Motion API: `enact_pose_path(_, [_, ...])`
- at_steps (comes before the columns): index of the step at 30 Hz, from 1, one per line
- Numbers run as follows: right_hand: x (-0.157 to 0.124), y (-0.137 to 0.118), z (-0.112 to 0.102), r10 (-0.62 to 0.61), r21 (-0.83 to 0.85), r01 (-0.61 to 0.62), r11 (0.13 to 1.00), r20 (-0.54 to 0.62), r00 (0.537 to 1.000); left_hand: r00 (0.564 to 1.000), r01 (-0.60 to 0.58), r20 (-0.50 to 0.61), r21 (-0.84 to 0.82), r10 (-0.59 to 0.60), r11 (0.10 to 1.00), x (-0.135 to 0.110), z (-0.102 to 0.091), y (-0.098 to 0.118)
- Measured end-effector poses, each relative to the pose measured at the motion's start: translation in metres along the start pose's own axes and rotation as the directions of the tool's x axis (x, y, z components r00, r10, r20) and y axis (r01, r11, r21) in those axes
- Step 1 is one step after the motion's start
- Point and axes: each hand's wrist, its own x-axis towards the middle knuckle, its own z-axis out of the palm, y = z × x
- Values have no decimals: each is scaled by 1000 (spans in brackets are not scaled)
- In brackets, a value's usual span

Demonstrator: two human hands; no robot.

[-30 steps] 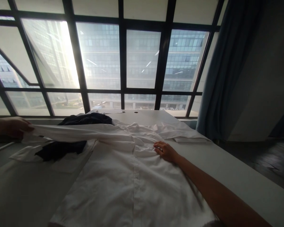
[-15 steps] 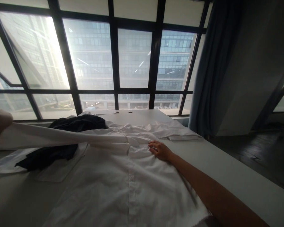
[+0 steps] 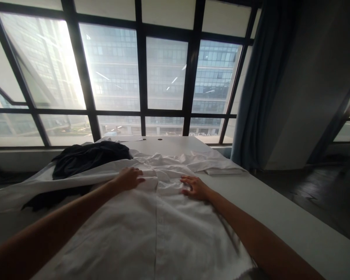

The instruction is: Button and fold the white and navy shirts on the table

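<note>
A white button-front shirt (image 3: 125,229) lies spread over the table, its button band running down the middle and one sleeve stretched out to the left. My left hand (image 3: 130,178) rests on the upper left of the shirt, fingers apart and holding nothing. On the other side of the button band, my right hand (image 3: 195,187) lies on the cloth with its fingers spread. The fabric between and beyond both hands is wrinkled around the collar area.
A dark garment (image 3: 90,155) is heaped behind the left sleeve, and part of it shows below the sleeve. The white table (image 3: 280,210) reaches back to large windows. A blue-grey curtain (image 3: 251,112) hangs at the right.
My left hand has let go of the raised sleeve at the far left and come in to the shirt's upper left. The sleeve has dropped onto the table. My right hand's fingers have spread slightly.
</note>
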Motion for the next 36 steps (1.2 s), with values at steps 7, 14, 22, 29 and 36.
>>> enact_pose_path(7, [-3,-11,-17,53,46,-65,997,215,975,993,-86,71,-85,93,993,-21,53,26])
enact_pose_path(14, [-6,-40,-41,119,26,-146,989,449,886,987,10,158,-116,9,993,-92,58,48])
enact_pose_path(22, [5,-74,-65,176,-120,-132,984,518,837,992,37,127,-177,-14,984,-75,10,55])
enact_pose_path(29, [58,-28,-46,322,-273,-261,926,208,924,957,275,107,-43,-269,961,12,58,-17])
enact_pose_path(36, [83,18,-26,368,-240,-297,924,351,861,929,311,236,-78,-286,947,47,86,-51])
